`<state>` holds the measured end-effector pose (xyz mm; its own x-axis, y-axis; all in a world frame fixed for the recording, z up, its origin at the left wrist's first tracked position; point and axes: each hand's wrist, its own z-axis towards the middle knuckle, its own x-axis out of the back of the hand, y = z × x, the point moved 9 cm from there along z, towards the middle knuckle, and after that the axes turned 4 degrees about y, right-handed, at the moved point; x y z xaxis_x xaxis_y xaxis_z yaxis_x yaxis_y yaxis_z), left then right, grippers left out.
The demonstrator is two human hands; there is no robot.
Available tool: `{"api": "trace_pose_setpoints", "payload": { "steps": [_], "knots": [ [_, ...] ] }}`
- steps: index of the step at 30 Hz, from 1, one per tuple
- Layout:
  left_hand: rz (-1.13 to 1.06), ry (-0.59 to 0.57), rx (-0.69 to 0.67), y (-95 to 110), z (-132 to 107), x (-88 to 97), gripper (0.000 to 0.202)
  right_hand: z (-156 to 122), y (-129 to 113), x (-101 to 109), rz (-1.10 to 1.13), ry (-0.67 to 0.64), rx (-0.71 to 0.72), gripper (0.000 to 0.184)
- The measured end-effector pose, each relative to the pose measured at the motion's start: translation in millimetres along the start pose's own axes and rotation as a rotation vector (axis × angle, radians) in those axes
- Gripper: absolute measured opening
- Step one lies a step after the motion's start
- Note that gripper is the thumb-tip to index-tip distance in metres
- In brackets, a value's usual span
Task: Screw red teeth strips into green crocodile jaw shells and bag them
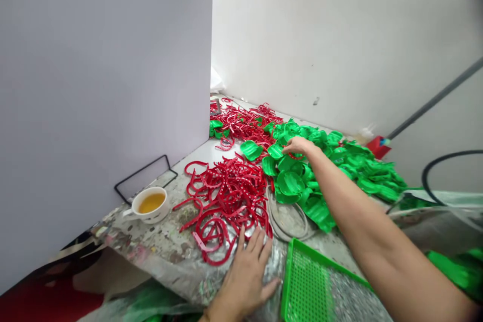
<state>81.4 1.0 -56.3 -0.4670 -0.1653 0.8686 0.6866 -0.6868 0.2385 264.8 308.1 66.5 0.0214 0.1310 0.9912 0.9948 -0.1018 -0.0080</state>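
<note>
My left hand [249, 271] lies on the plastic-covered near edge of the table, fingers spread and holding nothing. Its fingertips reach the front of a tangled heap of red bands with white dots [241, 186], curved like headbands. My right hand [300, 146] is stretched over a large pile of shiny green cupped pieces [343, 161]. Thumb and fingers come together at the edge of one green cupped piece [275, 151], seemingly pinching it. A bit of red shows just under that hand. Behind, more red bands [245, 123] are strewn toward the wall.
A white cup of yellowish drink [152, 204] stands at the left beside a black wire frame [147, 176]. In front are a green perforated tray [305, 287] and a coiled pale cable [289, 226]. A grey panel [113, 70] blocks the left; a white wall is behind.
</note>
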Motion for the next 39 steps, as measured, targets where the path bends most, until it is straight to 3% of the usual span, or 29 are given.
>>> {"api": "trace_pose_setpoints", "payload": {
  "steps": [4, 11, 17, 21, 25, 29, 31, 33, 36, 39],
  "knots": [
    [-0.023, -0.005, 0.013, 1.9, -2.1, -2.8, 0.068, -61.6, 18.2, -16.1, 0.067, 0.046, -0.062, 0.035],
    [-0.045, 0.006, -0.005, 6.4, -2.0, 1.4, 0.064, -157.1, 51.8, -56.7, 0.195, 0.241, -0.132, 0.029],
    [-0.039, 0.021, 0.002, 11.1, -1.4, 6.4, 0.06, -202.0, 71.2, -45.4, 0.436, 0.46, -0.099, 0.041],
    [-0.042, 0.013, 0.013, 13.8, -0.1, 7.4, 0.056, -242.6, 67.1, -40.3, 0.604, 0.558, -0.065, 0.052],
    [-0.042, 0.038, 0.003, 18.3, -1.8, 11.6, 0.05, -299.8, 54.2, -53.6, 0.73, 0.558, 0.018, 0.046],
    [-0.085, 0.123, 0.003, 23.5, -0.5, 22.9, 0.041, -359.4, 58.1, -86.4, 1.074, 0.396, 0.036, 0.038],
    [-0.142, 0.168, 0.05, 21.0, 13.1, 29.6, 0.038, -387.5, 68.0, -106.0, 1.204, 0.31, -0.034, 0.037],
    [-0.188, 0.187, 0.113, 14.3, 41.1, 32.7, 0.038, -412.6, 79.4, -126.0, 1.364, 0.233, -0.147, 0.042],
    [-0.204, 0.194, 0.217, -2.5, 103.9, 30.1, 0.041, -441.2, 87.1, -149.6, 1.706, 0.149, -0.295, 0.048],
    [-0.218, 0.172, 0.35, -23.3, 166.6, 18.2, 0.039, -457.6, 83.0, -164.2, 1.958, 0.073, -0.351, 0.049]
  ]
}}
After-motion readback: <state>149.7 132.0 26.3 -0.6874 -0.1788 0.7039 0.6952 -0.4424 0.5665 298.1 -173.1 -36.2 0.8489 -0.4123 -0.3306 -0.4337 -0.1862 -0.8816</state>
